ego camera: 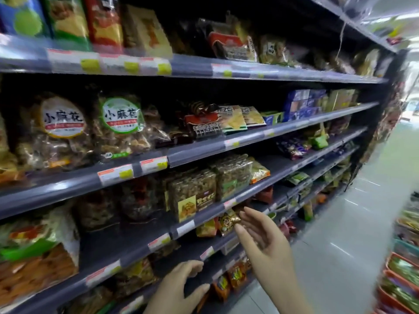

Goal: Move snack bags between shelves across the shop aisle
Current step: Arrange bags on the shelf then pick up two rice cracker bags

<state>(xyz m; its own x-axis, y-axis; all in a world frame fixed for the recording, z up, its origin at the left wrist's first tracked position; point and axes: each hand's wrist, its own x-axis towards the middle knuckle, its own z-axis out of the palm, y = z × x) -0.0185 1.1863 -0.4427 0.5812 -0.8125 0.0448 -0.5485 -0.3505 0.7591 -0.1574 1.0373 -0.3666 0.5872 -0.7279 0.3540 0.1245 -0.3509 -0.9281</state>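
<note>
A dark shelf unit (204,152) full of snack bags runs along my left. My right hand (260,236) is open, fingers spread, with its fingertips close to a small gold snack bag (227,222) on a lower shelf; whether they touch it is unclear. My left hand (179,288) hovers open in front of the shelf edge below, holding nothing. Clear blocks of nut snacks (195,193) stand on the shelf just above the gold bag. Orange packets (235,277) sit on the shelf beneath my hands.
Large bags with round labels (120,123) fill the shelf at eye height. The aisle floor (353,234) stretches ahead on the right. Red baskets of packets (403,268) on the opposite shelf unit line the right edge. The picture is motion-blurred.
</note>
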